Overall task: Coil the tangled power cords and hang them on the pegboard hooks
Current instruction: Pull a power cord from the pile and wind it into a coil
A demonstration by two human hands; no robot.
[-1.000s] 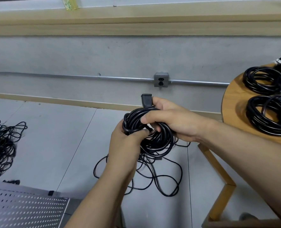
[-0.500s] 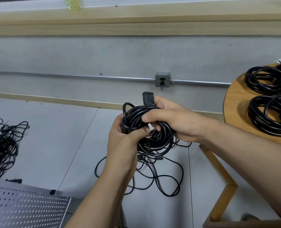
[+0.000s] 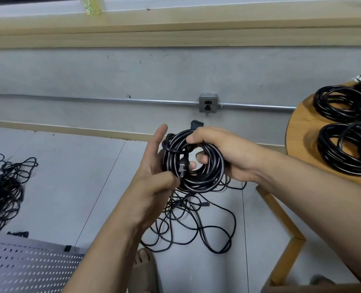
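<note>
Far left, on the floor: a tangled heap of black cords (image 3: 4, 187), not yet coiled. Below it, in the bottom corner: the perforated pegboard (image 3: 27, 269), low and to the left of both hands, no hooks in view. In the middle, held up over a loose snarl of cord (image 3: 192, 225) on the floor: the coiled power cord (image 3: 198, 182), ring face-on to the camera, pronged plug (image 3: 181, 167) lying across its left rim. Left hand (image 3: 154, 172) spread, fingers straight up behind the coil's left edge, thumb resting beside the plug. Right hand (image 3: 228, 153) curled over the ring's upper right, gripping the bundled turns. Far right: a round wooden desk (image 3: 298, 134) bearing finished coils (image 3: 342, 102). Likely next: down and leftward to the pegboard, on the left hand's side, well apart from the coil.
</note>
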